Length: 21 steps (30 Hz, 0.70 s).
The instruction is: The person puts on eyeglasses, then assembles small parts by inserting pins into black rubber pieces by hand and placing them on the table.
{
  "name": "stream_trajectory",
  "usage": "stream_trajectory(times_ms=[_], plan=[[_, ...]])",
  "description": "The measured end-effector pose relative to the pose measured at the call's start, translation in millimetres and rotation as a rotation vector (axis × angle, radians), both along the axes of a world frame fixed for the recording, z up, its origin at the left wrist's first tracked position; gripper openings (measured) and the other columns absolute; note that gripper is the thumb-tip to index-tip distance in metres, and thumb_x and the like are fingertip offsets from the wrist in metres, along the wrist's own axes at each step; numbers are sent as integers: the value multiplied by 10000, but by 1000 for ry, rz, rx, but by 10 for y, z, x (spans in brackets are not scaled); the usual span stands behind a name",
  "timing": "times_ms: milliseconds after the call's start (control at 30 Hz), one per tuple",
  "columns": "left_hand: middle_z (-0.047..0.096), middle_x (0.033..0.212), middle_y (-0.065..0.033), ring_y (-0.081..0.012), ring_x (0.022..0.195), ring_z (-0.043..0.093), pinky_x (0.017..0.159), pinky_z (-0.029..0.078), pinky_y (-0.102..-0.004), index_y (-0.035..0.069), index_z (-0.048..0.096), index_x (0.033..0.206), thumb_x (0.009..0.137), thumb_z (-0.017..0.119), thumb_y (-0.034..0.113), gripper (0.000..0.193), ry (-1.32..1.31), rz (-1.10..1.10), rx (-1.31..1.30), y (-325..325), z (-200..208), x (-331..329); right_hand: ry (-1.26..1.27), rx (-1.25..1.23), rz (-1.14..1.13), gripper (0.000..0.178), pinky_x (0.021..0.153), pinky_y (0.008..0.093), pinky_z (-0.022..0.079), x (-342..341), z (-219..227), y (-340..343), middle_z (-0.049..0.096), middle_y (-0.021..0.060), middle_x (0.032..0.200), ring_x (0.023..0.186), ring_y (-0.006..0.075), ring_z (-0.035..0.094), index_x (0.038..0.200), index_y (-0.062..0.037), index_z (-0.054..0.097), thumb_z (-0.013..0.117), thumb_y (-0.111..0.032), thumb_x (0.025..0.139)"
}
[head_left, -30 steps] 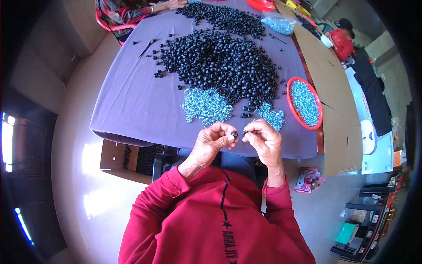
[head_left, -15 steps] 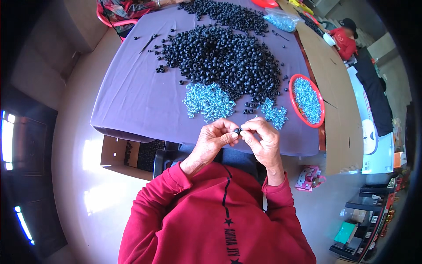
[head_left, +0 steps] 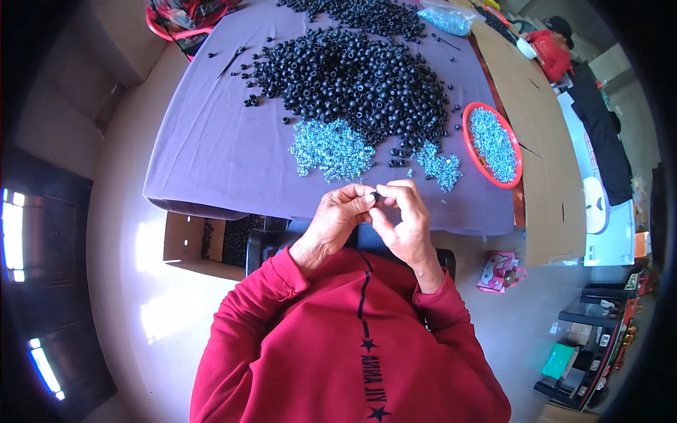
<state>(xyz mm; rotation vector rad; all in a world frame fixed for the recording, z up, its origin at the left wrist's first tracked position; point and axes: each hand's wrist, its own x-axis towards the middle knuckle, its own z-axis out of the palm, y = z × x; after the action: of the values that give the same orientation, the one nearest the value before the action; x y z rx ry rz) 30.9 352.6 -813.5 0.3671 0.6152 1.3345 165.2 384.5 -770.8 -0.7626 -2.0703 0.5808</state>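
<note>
Just past the table's near edge, my left hand (head_left: 335, 220) is closed, pinching a small round black bead-like piece (head_left: 374, 196) between thumb and forefinger. My right hand (head_left: 409, 224) is beside it, its forefinger tip at the piece and its thumb apart, lower down. Beyond my hands, a large heap of similar black pieces (head_left: 345, 77), many with a round hole, covers the table middle. In front of it lie a pile of small shiny blue pieces (head_left: 331, 150) and a smaller blue pile (head_left: 438, 168). A few black pieces (head_left: 398, 162) sit between these piles.
At the right, a red bowl (head_left: 467, 156) holds more blue pieces, near a cardboard sheet (head_left: 543, 176). A clear bag (head_left: 448, 20) and scissors (head_left: 231, 60) lie farther off. Below the table stands a cardboard box (head_left: 185, 240). A person in red (head_left: 550, 55) sits far right.
My right thumb has moved away from the black piece and the right fingers have opened. Both hands have shifted slightly left. The view has tipped a little, moving the table up in the picture.
</note>
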Motion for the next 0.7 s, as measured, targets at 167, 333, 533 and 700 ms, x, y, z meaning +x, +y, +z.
stream_trajectory(times_ms=[167, 333, 533, 700], plan=[[594, 768, -26, -108, 674, 554, 670, 446, -244, 21, 593, 876, 825, 598, 92, 87, 75, -11, -49, -49, 4, 59, -114, 237, -236, 346, 650, 367, 424, -44, -269, -77, 506, 109, 840, 738, 279, 531, 922, -30, 506, 660, -4, 613], [607, 855, -47, -125, 790, 556, 759, 435, -252, -8, 598, 908, 826, 583, 68, 113, 178, -30, -46, -80, -130, 49, -129, 377, -286, 347, 581, 364, 445, -33, -383, -95, 510, 137, 797, 680, 301, 535, 904, -21, 499, 663, 23, 601], [607, 844, -59, -124, 786, 552, 755, 430, -245, -26, 594, 910, 826, 576, 56, 118, 226, -22, -25, -99, -104, 51, -94, 377, -266, 233, 530, 361, 415, -37, -414, -100, 467, 110, 716, 612, 274, 504, 819, -38, 483, 623, 7, 640], [608, 812, -55, -115, 740, 554, 715, 440, -236, -26, 596, 882, 815, 578, 37, 94, 254, -3, -41, -128, -5, 42, -91, 382, -225, 187, 494, 363, 403, -79, -436, -116, 433, 103, 661, 560, 264, 479, 775, -37, 471, 591, 27, 647]])
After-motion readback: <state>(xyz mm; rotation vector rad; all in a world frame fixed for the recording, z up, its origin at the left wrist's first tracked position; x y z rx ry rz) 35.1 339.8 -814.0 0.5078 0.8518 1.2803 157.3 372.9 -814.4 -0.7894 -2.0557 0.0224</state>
